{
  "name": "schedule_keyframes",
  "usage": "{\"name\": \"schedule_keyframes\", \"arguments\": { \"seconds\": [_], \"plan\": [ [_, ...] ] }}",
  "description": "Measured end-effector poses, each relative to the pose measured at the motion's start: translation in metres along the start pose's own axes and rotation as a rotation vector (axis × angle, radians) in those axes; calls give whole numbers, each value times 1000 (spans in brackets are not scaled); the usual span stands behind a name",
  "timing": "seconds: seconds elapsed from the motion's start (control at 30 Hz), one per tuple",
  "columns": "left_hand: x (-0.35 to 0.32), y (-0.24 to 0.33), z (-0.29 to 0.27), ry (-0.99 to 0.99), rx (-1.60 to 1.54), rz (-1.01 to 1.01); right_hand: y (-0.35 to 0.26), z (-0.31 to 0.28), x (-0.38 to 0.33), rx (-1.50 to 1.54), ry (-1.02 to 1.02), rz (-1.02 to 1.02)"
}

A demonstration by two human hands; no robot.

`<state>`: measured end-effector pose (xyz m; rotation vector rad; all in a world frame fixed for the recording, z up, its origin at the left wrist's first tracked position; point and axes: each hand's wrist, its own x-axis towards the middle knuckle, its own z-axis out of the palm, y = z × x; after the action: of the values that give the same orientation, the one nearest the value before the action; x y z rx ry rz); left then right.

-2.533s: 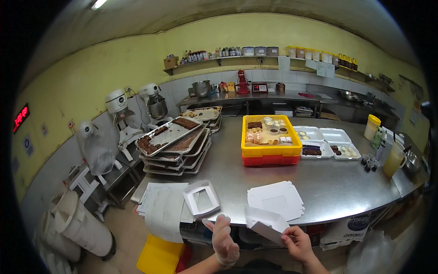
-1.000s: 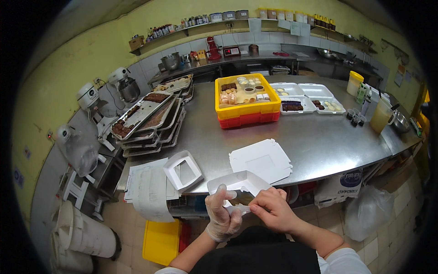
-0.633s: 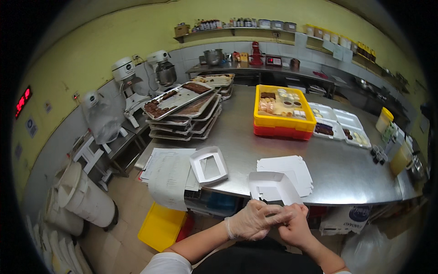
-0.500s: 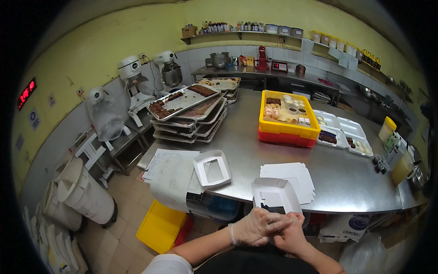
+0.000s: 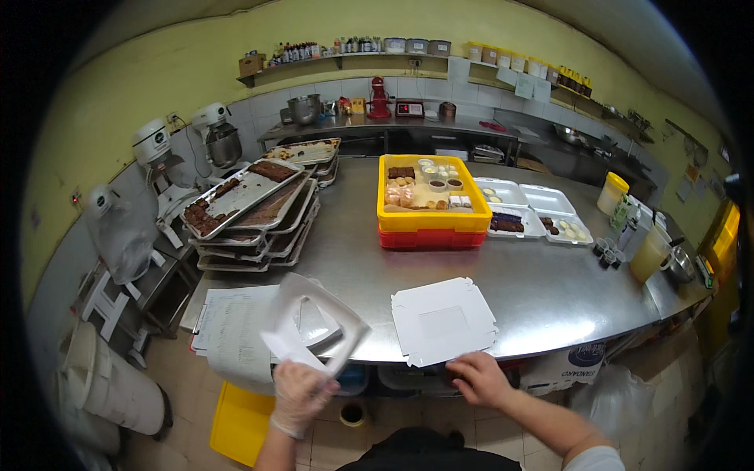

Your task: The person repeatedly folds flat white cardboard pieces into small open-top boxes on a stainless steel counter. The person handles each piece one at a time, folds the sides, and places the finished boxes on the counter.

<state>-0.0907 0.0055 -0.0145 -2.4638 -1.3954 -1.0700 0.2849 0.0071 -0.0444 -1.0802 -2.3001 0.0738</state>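
My left hand [image 5: 301, 396], in a clear glove, grips a folded white paperboard box piece [image 5: 355, 339] with a window cut in it. The piece is tilted and blurred, and a second white box piece [image 5: 320, 328] shows partly behind it on the table. My bare right hand [image 5: 481, 380] is at the table's front edge, its fingers loosely bent with a gap at the thumb and nothing visible in them. Just beyond it, white die-cut cardboard [image 5: 412, 312] with a rectangular window outline lies flat on the steel table [image 5: 542, 290].
Stacked trays of brownies [image 5: 250, 202] stand at the left, near papers [image 5: 236, 314]. Farther back are a yellow crate [image 5: 436, 221] of baked goods and cups on a red one [image 5: 430, 238], and open white foam boxes [image 5: 561, 212]. A pitcher [image 5: 650, 253] is at right.
My hands have separated. The left has carried the box piece leftward toward the other one; the right has come off it and sits near the flat cardboard. The view has swung right.
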Motion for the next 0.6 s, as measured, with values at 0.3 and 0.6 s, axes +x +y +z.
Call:
{"name": "schedule_keyframes", "arguments": {
  "seconds": [0.3,0.6],
  "plan": [
    [32,-77,61,-172,209,-241,72,65,-2,-211,-324,187],
    [39,-23,93,24,21,-255,51,11,2,-141,198,250]
  ]
}}
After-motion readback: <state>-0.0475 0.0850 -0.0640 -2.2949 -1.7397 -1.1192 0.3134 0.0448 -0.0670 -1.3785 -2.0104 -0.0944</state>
